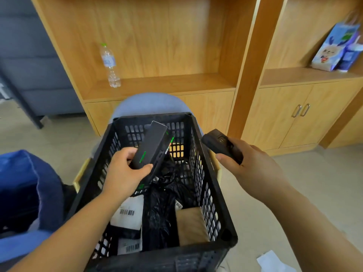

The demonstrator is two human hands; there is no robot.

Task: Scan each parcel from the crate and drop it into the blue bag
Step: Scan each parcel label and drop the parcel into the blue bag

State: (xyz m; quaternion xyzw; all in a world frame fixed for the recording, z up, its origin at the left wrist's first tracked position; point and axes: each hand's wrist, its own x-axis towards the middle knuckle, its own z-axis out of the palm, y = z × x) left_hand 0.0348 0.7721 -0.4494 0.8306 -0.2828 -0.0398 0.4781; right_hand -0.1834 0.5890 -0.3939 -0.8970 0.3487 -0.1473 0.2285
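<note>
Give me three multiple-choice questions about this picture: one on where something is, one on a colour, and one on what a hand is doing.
1. Where does the water bottle stand?
A) on the wooden shelf
B) on the floor
C) on the sofa

2. What colour are the markings on the black box held by the left hand?
A) red
B) green
C) yellow

3. What is the right hand doing?
A) hanging empty
B) gripping the handheld scanner
C) pressing a cupboard door

Answers:
1 A: the bottle stands upright on the shelf board.
2 B: green lines show on the box's face.
3 B: the fingers curl round the scanner.
</note>
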